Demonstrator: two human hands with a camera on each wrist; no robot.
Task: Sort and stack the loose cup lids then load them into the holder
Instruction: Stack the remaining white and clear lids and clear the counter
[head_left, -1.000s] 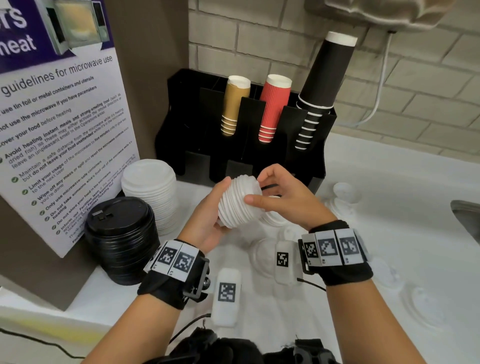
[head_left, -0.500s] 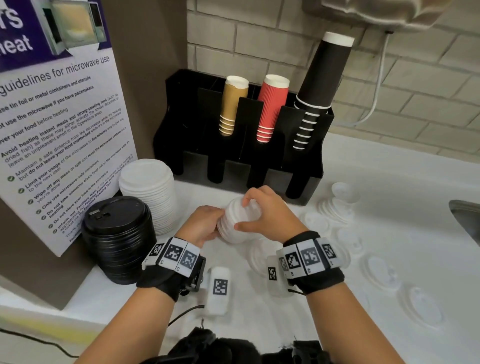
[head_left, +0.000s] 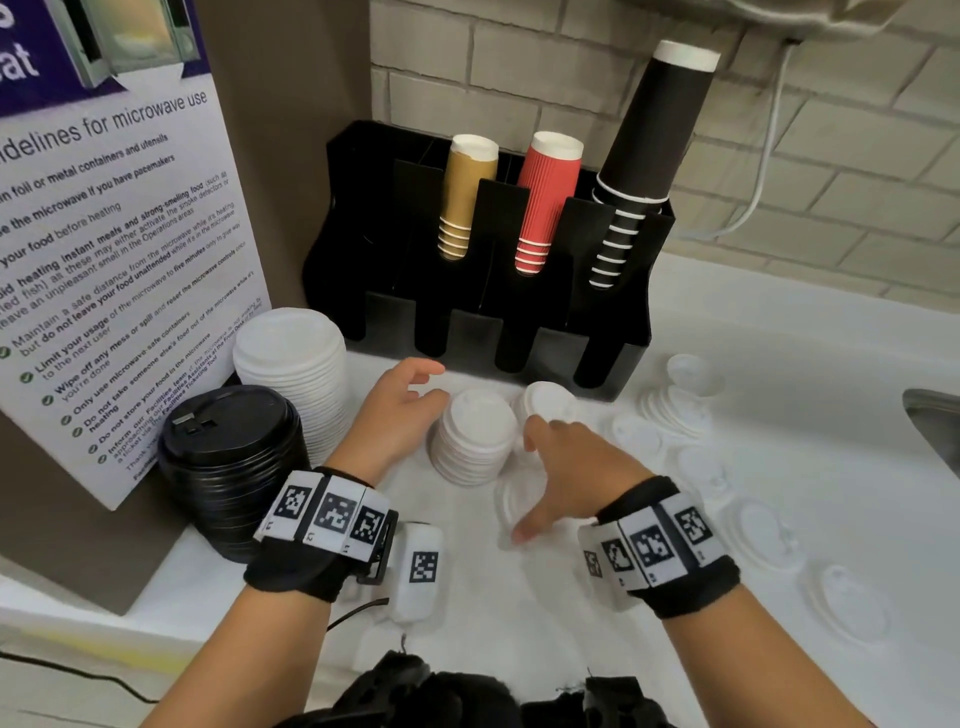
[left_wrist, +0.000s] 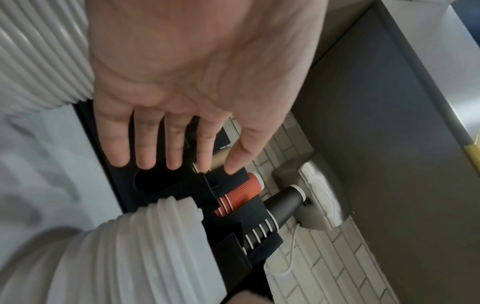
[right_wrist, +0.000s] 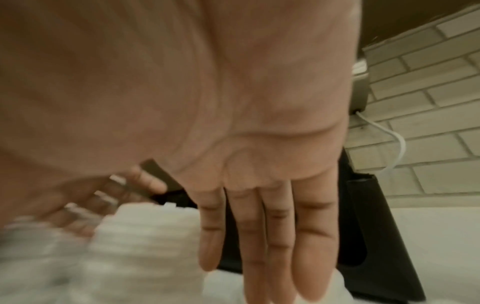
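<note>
In the centre of the head view a small stack of lids (head_left: 475, 436) is plain white, as are the taller lid stack (head_left: 293, 364) at left and the loose lids (head_left: 753, 535) scattered at right on the white counter (head_left: 779, 332). The lid stack (head_left: 228, 457) at lower left is black. The holder (head_left: 467, 312) is black; its cups are ribbed gold-tan (head_left: 465, 197), ribbed red (head_left: 545, 202) and black with white rims (head_left: 644, 156). Both wristbands (head_left: 327, 535) are black with black-and-white square markers. The wall (head_left: 831, 156) is pale beige brick.

Centre frame: small lid stack (head_left: 475, 436) sits btwn my hands, holder (head_left: 483, 317) right behind it. Left blocked by tall white stack (head_left: 293, 364) & black lids (head_left: 228, 457); loose lids (head_left: 758, 530) litter lower right.
</note>
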